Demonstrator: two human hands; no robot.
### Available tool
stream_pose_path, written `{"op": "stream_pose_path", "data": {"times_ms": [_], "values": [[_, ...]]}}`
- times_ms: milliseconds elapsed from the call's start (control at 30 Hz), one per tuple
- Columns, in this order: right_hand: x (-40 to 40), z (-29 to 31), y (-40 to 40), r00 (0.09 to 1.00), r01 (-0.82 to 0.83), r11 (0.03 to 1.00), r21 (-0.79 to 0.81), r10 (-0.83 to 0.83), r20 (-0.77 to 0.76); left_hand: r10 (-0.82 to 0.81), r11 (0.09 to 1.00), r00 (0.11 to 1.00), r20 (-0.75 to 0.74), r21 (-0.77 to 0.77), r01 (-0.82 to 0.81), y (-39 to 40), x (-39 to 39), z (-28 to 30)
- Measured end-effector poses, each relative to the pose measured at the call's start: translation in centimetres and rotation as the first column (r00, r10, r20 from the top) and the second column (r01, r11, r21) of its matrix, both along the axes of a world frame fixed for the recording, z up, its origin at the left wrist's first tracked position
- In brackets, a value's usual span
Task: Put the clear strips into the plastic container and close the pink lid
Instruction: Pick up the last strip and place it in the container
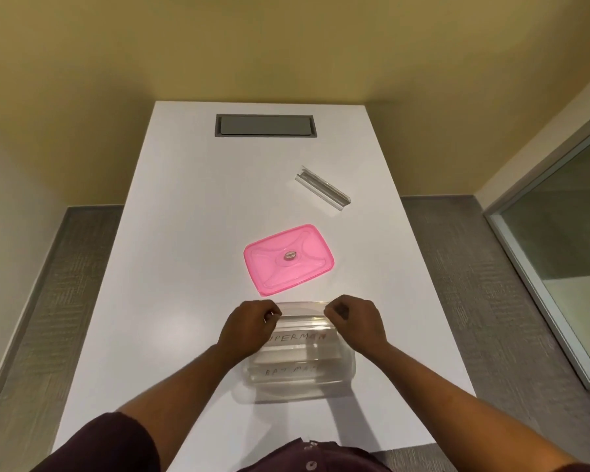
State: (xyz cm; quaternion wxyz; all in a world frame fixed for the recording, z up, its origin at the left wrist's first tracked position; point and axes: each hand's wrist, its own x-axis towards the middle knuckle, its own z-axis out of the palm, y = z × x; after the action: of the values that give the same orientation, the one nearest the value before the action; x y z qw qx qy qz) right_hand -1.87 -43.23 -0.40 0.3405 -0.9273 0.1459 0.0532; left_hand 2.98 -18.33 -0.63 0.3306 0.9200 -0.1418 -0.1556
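Dark maroon sleeves [116,444] are showing at six o'clock, both bare forearms reaching forward over the white table [184,233]. Sitting just ahead of the body, the plastic container [298,376] is open, and clear strips are lying inside it, one reading BATMAN [292,371] nearer the person and one reading SUPERMAN [298,338] beyond it. Both hands are curling at the far rim: the left hand [249,321] is pinching the nine o'clock end of a clear strip [302,318], and the right hand [355,320] is pinching its three o'clock end, holding it level across the opening. Towards twelve o'clock, apart from the container, the pink lid [288,258] is lying flat on the table. Further out, at about one o'clock, another clear strip [322,191] is lying at a slant. A grey hatch [265,125] is sitting at the table's far end.
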Motion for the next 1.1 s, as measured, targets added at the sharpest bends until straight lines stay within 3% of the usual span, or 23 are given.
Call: {"op": "stream_pose_path", "data": {"times_ms": [133,233,367,733,867,967,1100], "values": [[4.0,1.0,-1.8,0.989,0.141,0.971,0.192,-0.131,-0.06,0.166,0.981,0.983,-0.079,-0.091,-0.173,-0.7,4.3,0.1],[7.3,1.6,-2.9,0.965,0.262,0.89,0.372,-0.234,-0.119,0.246,0.958,0.963,-0.11,-0.125,-0.259,-1.8,7.9,-0.1],[12.8,2.0,-4.7,0.92,0.391,0.772,0.5,-0.319,-0.227,0.279,0.944,0.949,-0.144,-0.139,-0.299,-4.2,13.5,-0.3],[26.9,-0.2,-11.1,0.881,0.465,0.73,0.502,-0.325,-0.343,0.089,0.992,0.992,-0.085,-0.079,-0.095,-13.0,32.0,-0.6],[30.5,-1.6,-12.7,0.837,0.547,0.568,0.615,-0.351,-0.421,0.088,0.996,0.993,-0.078,0.027,-0.086,-15.7,38.6,-1.2],[32.5,-3.0,-13.5,0.775,0.63,0.434,0.644,-0.39,-0.497,0.12,0.992,0.978,-0.173,0.067,-0.11,-17.3,42.0,-2.1],[34.4,-4.6,-14.0,0.726,0.68,0.351,0.644,-0.443,-0.526,0.148,0.989,0.941,-0.306,0.019,-0.149,-18.7,44.8,-3.7]]}}
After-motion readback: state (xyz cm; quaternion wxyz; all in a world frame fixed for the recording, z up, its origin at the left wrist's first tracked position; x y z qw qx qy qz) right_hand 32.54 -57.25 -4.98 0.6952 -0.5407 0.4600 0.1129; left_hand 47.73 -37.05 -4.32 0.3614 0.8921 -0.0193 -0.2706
